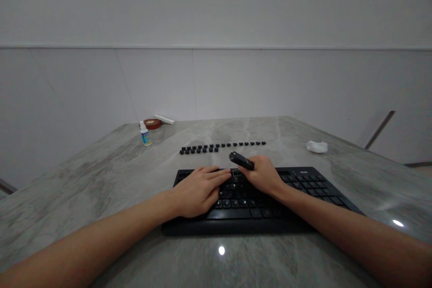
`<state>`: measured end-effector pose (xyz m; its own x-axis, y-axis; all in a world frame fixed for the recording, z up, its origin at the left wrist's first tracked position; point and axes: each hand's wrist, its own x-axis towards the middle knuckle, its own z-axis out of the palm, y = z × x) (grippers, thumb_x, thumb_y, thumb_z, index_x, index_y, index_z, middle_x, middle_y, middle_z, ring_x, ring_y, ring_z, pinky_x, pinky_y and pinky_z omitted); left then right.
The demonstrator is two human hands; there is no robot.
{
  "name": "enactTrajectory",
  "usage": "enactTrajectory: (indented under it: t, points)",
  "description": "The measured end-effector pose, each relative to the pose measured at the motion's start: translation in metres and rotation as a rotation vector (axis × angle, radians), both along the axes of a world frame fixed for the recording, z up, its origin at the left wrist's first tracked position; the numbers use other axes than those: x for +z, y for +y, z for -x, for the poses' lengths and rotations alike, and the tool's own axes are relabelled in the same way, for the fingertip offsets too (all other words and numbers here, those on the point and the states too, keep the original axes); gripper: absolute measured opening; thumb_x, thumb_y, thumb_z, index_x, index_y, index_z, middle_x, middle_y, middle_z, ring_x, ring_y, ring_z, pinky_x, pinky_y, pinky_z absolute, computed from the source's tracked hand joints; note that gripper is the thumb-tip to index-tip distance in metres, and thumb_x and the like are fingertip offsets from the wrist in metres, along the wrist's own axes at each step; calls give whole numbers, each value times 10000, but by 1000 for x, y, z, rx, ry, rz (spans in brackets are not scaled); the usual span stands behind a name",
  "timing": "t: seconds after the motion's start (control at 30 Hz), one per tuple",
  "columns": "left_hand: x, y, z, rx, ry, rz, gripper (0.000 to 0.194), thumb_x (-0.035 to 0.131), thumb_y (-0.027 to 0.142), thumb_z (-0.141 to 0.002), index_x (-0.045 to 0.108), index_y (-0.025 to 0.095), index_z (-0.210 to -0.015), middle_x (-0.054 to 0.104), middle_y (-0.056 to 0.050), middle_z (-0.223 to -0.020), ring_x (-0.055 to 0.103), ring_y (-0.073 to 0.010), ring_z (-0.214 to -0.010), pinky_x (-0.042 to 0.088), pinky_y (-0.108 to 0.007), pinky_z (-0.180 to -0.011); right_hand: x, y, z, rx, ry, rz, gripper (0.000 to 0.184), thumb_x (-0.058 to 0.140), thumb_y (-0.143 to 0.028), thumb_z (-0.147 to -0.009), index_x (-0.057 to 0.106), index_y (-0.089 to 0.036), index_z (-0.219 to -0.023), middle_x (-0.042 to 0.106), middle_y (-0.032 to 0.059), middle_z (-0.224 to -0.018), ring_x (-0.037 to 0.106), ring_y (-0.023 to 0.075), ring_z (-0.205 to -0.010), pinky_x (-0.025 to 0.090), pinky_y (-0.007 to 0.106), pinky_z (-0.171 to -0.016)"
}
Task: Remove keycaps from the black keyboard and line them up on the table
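Note:
A black keyboard (303, 189) lies on the grey marbled table (101, 175) in front of me. My left hand (197, 189) rests flat on its left half, fingers stretched out toward the top rows. My right hand (265, 175) is closed round a small black tool (240, 160), its lower end down at the keyboard's top key row near my left fingertips. Behind the keyboard, several loose black keycaps (219, 146) are laid out in rows on the table.
At the far left stand a small white bottle with a blue label (145, 134), a brown tape roll (152, 123) and a white flat strip (164, 119). A crumpled white cloth (317, 146) lies at the far right. A white wall stands behind the table.

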<state>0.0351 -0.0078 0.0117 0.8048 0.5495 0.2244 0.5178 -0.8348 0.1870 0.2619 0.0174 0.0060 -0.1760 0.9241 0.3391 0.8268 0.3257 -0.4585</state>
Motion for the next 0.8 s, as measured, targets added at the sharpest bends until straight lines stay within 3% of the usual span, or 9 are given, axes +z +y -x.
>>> enactTrajectory:
  t: [0.13, 0.23, 0.33, 0.63, 0.8]
  points:
    - [-4, -1, 0, 125, -138, 25, 540, 460, 227, -886, 312, 150, -1400, 502, -152, -1361, 495, -264, -1238, 416, -466, -1034, -1, -3, -1, 128, -7, -38, 280, 517, -204, -750, 480, -158, -477, 418, -24, -472, 399, 92, -477, 229, 223, -493]
    - [-4, -1, -1, 117, -159, 43, 445, 464, 223, -885, 394, 164, -1320, 568, -133, -1268, 542, -259, -1168, 442, -460, -1003, 0, -7, 0, 222, -73, -54, 197, 537, -144, -720, 534, -155, -523, 460, -28, -478, 412, 89, -482, 245, 218, -508]
    - [-1, -2, -2, 92, -159, 51, 400, 463, 199, -881, 425, 178, -1279, 589, -104, -1229, 554, -238, -1138, 443, -439, -1003, -1, -9, 1, 290, -106, -61, 220, 540, -195, -783, 577, -158, -570, 504, -17, -495, 436, 92, -490, 263, 218, -522]
    - [2, -3, -3, 56, -128, 35, 378, 454, 174, -875, 461, 174, -1253, 581, -97, -1246, 541, -233, -1151, 421, -425, -1025, -1, -8, 1, 267, -124, -44, 186, 550, -152, -753, 572, -157, -568, 529, -11, -509, 450, 94, -499, 264, 223, -529]
    - [0, -2, -1, 79, -128, 29, 429, 451, 180, -877, 414, 163, -1304, 564, -117, -1285, 522, -244, -1191, 410, -438, -1041, -2, -5, -1, 229, 11, -93, 199, 540, -141, -749, 521, -158, -552, 490, -27, -495, 425, 88, -492, 268, 219, -518]
